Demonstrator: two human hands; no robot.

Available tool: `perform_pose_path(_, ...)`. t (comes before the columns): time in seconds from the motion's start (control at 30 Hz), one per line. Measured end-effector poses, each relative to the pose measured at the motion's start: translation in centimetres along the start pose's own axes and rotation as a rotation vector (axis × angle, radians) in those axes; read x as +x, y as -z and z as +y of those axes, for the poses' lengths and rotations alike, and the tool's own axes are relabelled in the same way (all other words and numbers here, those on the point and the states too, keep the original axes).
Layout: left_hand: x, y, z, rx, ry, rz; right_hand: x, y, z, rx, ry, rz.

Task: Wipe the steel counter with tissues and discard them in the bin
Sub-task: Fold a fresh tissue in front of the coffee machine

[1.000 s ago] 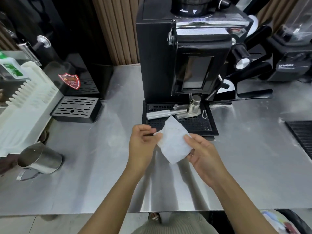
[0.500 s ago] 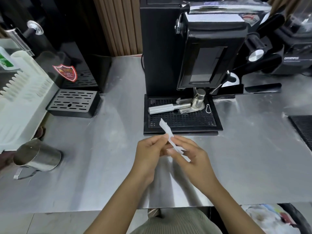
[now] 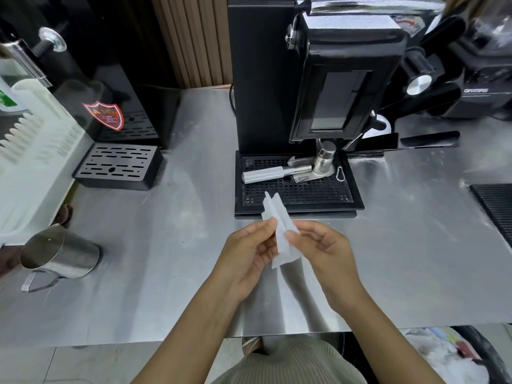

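A white tissue (image 3: 279, 225), folded into a narrow upright strip, is held just above the steel counter (image 3: 155, 245) in front of the coffee machine's drip tray. My left hand (image 3: 249, 253) pinches its left side with thumb and fingertips. My right hand (image 3: 324, 250) pinches its right side. The bin (image 3: 454, 356), lined in black and holding crumpled white waste, shows at the bottom right below the counter's front edge.
A black coffee machine (image 3: 304, 79) with drip tray (image 3: 296, 189) and a metal portafilter stands behind the hands. A steel jug (image 3: 59, 256) lies at the left beside a white dish rack (image 3: 27, 151). A second black drip tray (image 3: 119, 164) sits left; a black mat (image 3: 496, 206) lies right.
The tissue went from a flat open sheet to a narrow folded strip between both hands, which came closer together. The view shifted slightly downward, bringing the bin into sight.
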State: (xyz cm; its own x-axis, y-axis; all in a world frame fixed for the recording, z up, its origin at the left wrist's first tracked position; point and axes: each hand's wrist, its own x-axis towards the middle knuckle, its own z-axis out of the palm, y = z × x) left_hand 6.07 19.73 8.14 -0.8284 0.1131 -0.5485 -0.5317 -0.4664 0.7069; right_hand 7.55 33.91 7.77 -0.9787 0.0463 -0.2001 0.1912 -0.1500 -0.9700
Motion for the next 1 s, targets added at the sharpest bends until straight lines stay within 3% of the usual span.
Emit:
perform_pose_path(0.13,0.0,1.1,1.3,-0.064,-0.059,0.048,0.5,1.0,-0.4,0.163,-0.096,0.164)
perform_pose_path(0.33,0.1,3.2,2.8,-0.193,-0.101,-0.061,0.4,1.9,-1.2,0.424,-0.221,0.187)
perform_pose_path(0.47,-0.2,2.8,2.7,-0.269,0.005,-0.15,0.0,1.4,-0.4,0.295,-0.299,0.069)
perform_pose_path(0.6,-0.2,3.1,3.1,-0.205,0.065,-0.185,0.3,2.1,-1.2,-0.075,-0.103,0.101)
perform_pose_path(0.7,-0.1,3.2,3.9,-0.085,0.134,-0.258,2.0,2.8,-2.7,-0.288,-0.083,-0.133)
perform_pose_path(0.83,0.4,3.1,4.5,0.044,0.173,-0.262,3.4,2.2,-3.4,-0.285,-0.292,-0.563)
perform_pose_path(1.0,0.7,4.2,4.1,-0.084,0.152,-0.152,2.6,3.2,-2.1,-0.098,-0.306,-0.611)
